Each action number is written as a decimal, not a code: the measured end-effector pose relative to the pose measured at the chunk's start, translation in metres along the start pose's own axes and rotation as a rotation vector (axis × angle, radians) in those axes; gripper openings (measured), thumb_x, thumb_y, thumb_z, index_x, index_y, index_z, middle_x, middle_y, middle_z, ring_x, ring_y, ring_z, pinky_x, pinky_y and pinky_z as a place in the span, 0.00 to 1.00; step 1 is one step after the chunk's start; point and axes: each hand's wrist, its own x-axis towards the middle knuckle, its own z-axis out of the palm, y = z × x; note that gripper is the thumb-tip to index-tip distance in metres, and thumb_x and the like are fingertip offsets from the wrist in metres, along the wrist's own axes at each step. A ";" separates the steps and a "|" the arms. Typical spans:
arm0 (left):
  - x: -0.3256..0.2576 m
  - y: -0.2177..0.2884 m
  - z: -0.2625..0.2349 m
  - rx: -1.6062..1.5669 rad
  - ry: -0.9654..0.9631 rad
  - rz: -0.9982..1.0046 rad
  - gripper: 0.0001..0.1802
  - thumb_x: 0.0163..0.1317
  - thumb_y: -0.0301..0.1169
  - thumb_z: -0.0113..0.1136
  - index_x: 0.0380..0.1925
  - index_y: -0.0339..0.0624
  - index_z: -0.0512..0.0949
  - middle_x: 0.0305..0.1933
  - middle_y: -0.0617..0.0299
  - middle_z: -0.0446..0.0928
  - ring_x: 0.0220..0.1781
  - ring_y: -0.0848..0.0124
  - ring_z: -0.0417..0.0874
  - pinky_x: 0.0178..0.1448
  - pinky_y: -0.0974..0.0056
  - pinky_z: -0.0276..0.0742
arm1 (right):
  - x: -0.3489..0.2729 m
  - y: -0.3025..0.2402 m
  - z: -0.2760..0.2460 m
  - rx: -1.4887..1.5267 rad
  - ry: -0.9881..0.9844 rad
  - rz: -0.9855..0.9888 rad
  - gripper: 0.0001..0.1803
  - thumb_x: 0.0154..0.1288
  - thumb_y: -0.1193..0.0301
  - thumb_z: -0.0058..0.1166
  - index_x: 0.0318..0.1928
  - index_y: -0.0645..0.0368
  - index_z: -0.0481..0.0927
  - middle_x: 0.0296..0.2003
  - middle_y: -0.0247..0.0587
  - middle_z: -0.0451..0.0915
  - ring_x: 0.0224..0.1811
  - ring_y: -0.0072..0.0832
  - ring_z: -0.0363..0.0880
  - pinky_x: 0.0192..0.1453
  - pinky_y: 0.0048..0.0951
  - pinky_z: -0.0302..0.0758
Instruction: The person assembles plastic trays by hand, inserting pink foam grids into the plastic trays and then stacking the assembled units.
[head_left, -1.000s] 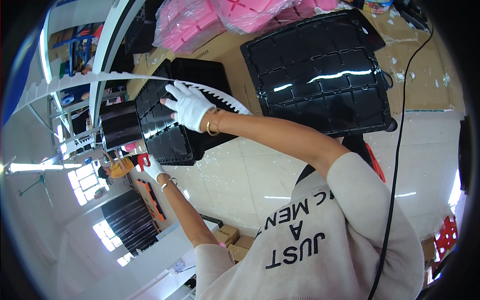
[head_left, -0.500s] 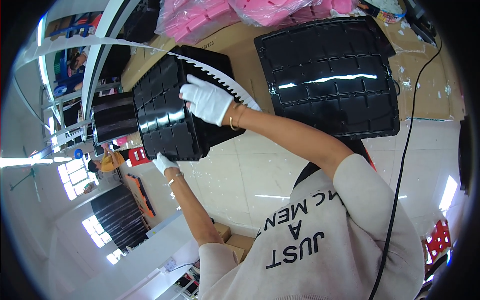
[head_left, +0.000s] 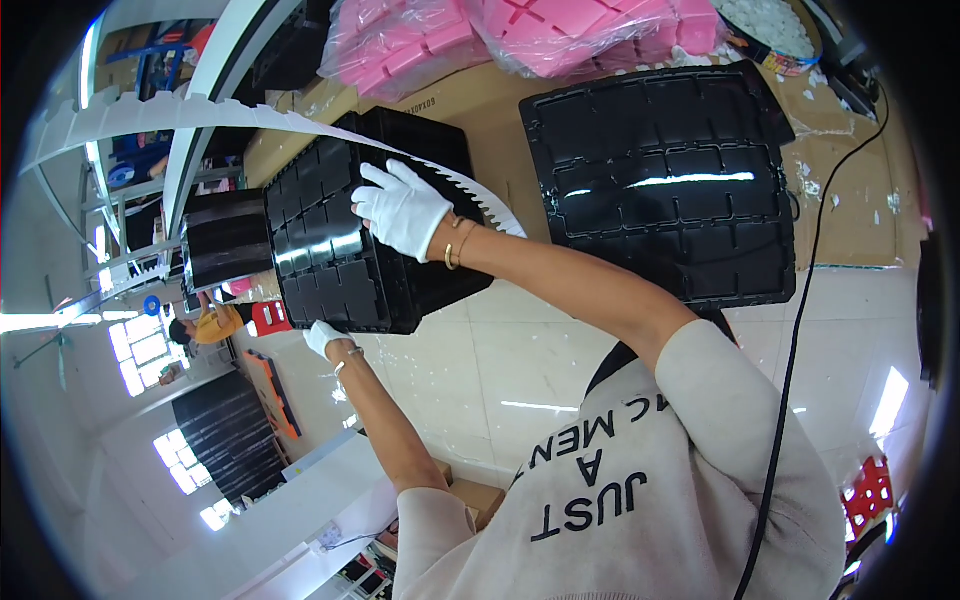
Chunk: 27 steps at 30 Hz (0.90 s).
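Observation:
A stack of glossy black plastic trays with a grid of molded ridges stands at the left of the work surface. My right hand, in a white glove, lies over the stack's right edge with its fingers stretched apart. At the near edge, my gloved left hand grips a tray's rim; its fingertips are partly hidden. Across the far side of the stack and past my right wrist runs a long white toothed strip. Another black tray lies to the right.
Pink molded pieces in clear plastic bags lie at the far edge on cardboard. A tub of white bits stands far right. A black cable hangs down my right side. Another person in yellow is at the left.
The view has tilted, so the trays and pink bags sit lower in it. My right hand's fingers are spread wider on the stack's edge. My left hand stays at the near rim.

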 end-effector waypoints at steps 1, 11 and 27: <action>0.004 -0.002 0.004 0.033 0.006 0.034 0.13 0.65 0.25 0.50 0.48 0.38 0.78 0.43 0.59 0.80 0.38 0.66 0.82 0.44 0.61 0.83 | 0.005 0.005 0.001 -0.010 -0.022 -0.015 0.13 0.67 0.64 0.52 0.46 0.52 0.83 0.49 0.31 0.78 0.66 0.39 0.67 0.71 0.48 0.60; -0.069 0.013 0.006 0.014 -0.069 0.115 0.19 0.66 0.21 0.47 0.56 0.30 0.72 0.51 0.51 0.78 0.46 0.65 0.81 0.52 0.61 0.81 | -0.021 0.006 -0.040 0.126 0.057 0.010 0.07 0.62 0.67 0.58 0.36 0.53 0.86 0.41 0.29 0.82 0.58 0.39 0.73 0.63 0.43 0.69; -0.040 -0.002 0.006 0.005 -0.053 0.056 0.20 0.61 0.18 0.46 0.54 0.33 0.71 0.45 0.55 0.79 0.39 0.66 0.77 0.47 0.62 0.76 | -0.011 0.024 -0.008 0.077 0.145 -0.167 0.04 0.60 0.72 0.55 0.32 0.58 0.79 0.34 0.38 0.79 0.47 0.37 0.79 0.66 0.35 0.70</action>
